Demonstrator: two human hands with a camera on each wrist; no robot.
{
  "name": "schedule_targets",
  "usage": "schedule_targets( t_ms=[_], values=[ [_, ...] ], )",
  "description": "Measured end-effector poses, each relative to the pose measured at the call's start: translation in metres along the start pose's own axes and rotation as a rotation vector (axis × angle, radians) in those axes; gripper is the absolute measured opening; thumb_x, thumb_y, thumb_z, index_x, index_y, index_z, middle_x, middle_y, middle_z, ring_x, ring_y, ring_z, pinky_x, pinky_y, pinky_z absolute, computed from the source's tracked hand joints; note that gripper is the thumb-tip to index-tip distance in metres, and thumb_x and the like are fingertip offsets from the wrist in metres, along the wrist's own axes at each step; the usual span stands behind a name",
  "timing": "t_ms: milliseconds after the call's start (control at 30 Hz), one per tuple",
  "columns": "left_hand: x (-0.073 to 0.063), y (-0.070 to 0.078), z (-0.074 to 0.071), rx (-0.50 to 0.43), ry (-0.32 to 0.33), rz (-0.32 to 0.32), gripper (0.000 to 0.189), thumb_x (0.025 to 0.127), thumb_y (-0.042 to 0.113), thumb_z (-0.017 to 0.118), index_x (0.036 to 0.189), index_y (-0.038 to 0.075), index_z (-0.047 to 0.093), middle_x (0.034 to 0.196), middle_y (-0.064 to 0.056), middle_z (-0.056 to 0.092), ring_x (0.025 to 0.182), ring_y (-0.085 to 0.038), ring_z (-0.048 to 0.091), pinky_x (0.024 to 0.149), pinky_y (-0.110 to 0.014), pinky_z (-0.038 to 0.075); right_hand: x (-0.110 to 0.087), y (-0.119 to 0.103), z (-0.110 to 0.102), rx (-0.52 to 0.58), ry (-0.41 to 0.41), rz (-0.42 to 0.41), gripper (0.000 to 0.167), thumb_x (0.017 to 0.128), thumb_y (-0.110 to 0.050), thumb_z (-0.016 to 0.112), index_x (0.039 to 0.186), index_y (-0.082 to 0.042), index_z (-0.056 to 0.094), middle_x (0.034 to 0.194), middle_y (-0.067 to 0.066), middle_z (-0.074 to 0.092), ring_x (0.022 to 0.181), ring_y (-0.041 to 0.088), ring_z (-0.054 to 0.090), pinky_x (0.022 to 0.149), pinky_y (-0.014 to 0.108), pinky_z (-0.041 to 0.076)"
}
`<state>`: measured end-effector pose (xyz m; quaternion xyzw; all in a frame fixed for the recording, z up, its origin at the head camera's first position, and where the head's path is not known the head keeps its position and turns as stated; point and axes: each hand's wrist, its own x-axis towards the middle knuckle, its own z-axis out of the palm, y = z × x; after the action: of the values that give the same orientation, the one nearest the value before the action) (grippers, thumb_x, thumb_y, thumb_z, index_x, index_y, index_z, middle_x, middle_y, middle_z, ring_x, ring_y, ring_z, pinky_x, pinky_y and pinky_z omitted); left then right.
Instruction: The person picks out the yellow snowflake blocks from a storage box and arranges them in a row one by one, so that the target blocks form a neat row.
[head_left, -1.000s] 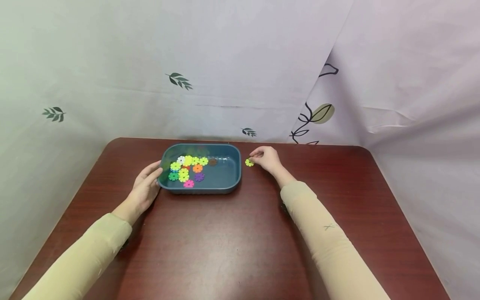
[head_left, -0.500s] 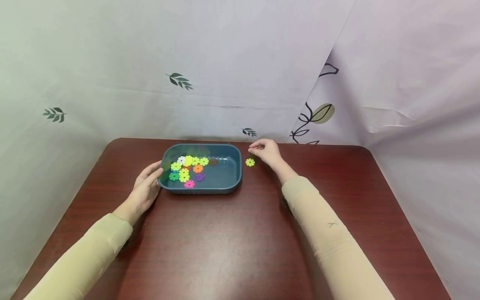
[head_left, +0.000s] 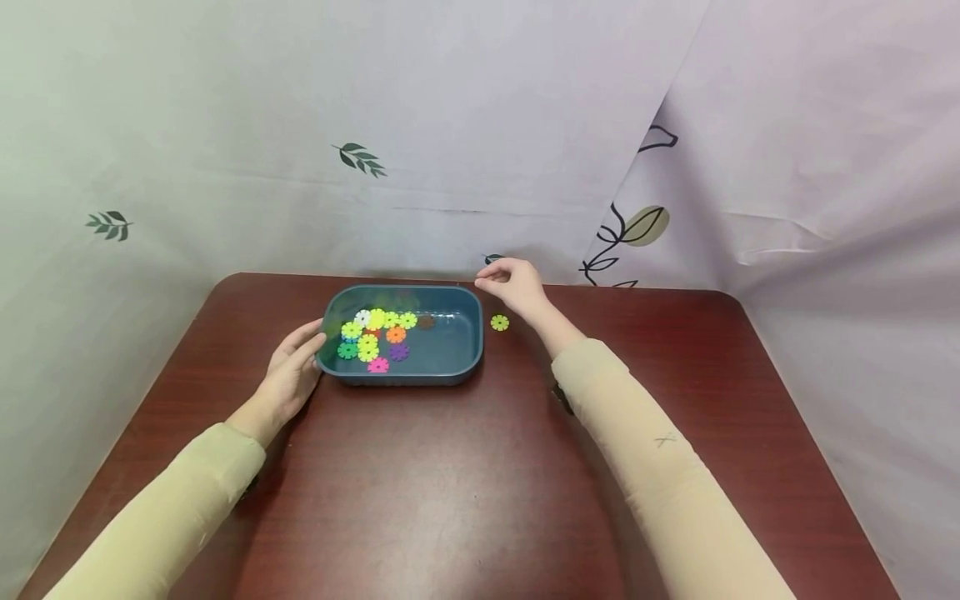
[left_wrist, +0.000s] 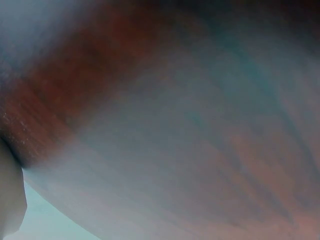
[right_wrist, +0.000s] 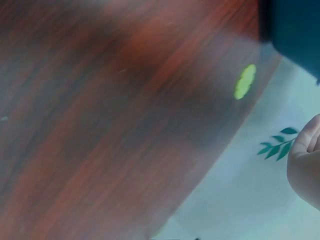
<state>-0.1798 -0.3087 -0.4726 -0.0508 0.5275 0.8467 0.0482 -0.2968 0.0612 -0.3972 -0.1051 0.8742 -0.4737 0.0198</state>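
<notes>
My left hand (head_left: pixel 291 379) holds the left end of a dark blue plastic tray (head_left: pixel 450 381), its fingers at the rim and outer wall. Inside the tray, mostly toward the left, lie several notched plastic discs, such as an orange disc (head_left: pixel 395 334), a purple disc (head_left: pixel 399 352) and a pink disc (head_left: pixel 378 366). My right hand (head_left: pixel 521 290) hovers near the tray's back right corner, thumb and fingers close together, with nothing visible between them. Just right of the tray, a yellow-green disc (head_left: pixel 499 322) lies flat on the table. The left wrist view is too blurred to read.
The reddish-brown wooden table (head_left: pixel 450 483) carries the tray near its far edge. Behind it hangs a pale curtain (head_left: pixel 465 150) with leaf prints, close to that edge. The right wrist view shows the loose yellow-green disc (right_wrist: pixel 245 81) between the tray and the table edge.
My right hand has lifted off the yellow-green disc, then moved back and left toward the tray's corner. That disc stays on the table. My left hand and the tray have hardly moved.
</notes>
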Motion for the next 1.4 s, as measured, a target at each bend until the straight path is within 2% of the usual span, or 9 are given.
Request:
schedule_targets(
  t_ms=[367, 700, 900, 1200, 1400],
  values=[
    [0.000, 0.000, -0.001, 0.014, -0.003, -0.004, 0.024, 0.110, 0.011, 0.056, 0.128, 0.023, 0.066, 0.130, 0.011, 0.064, 0.117, -0.003, 0.062, 0.096, -0.015, 0.052, -0.007, -0.035, 0.029, 0.018, -0.061, -0.080, 0.016, 0.099, -0.016, 0.078, 0.110, -0.005, 0.080, 0.107, 0.015, 0.078, 0.099, 0.028, 0.071, 0.087, 0.036, 0.059],
    [0.000, 0.001, -0.002, 0.021, 0.010, -0.016, 0.023, 0.110, 0.012, 0.057, 0.129, 0.023, 0.065, 0.131, 0.011, 0.063, 0.118, -0.003, 0.061, 0.097, -0.015, 0.052, -0.012, -0.048, 0.061, 0.047, -0.120, -0.134, 0.012, 0.098, -0.016, 0.079, 0.107, -0.007, 0.081, 0.102, 0.013, 0.078, 0.094, 0.024, 0.071, 0.077, 0.026, 0.056],
    [0.000, 0.001, 0.000, 0.035, 0.016, -0.022, 0.023, 0.111, 0.013, 0.056, 0.129, 0.024, 0.063, 0.130, 0.013, 0.063, 0.118, -0.001, 0.061, 0.097, -0.015, 0.052, -0.015, -0.057, 0.081, 0.041, -0.166, -0.126, 0.013, 0.098, -0.018, 0.079, 0.108, -0.009, 0.080, 0.103, 0.011, 0.077, 0.092, 0.021, 0.069, 0.071, 0.022, 0.055],
    [0.001, 0.000, 0.000, 0.029, 0.022, -0.015, 0.022, 0.110, 0.012, 0.057, 0.127, 0.024, 0.066, 0.127, 0.012, 0.064, 0.116, -0.003, 0.061, 0.096, -0.015, 0.052, -0.019, -0.066, 0.108, 0.040, -0.227, -0.163, 0.014, 0.097, -0.014, 0.080, 0.108, -0.005, 0.080, 0.104, 0.013, 0.078, 0.095, 0.022, 0.070, 0.074, 0.018, 0.053],
    [0.001, 0.001, 0.001, 0.027, 0.022, -0.015, 0.023, 0.110, 0.011, 0.056, 0.127, 0.023, 0.066, 0.127, 0.012, 0.065, 0.115, -0.003, 0.062, 0.095, -0.015, 0.053, -0.020, -0.065, 0.125, 0.055, -0.255, -0.158, 0.014, 0.095, -0.013, 0.081, 0.107, -0.005, 0.080, 0.101, 0.012, 0.078, 0.088, 0.016, 0.069, 0.072, 0.015, 0.052]
  ],
)
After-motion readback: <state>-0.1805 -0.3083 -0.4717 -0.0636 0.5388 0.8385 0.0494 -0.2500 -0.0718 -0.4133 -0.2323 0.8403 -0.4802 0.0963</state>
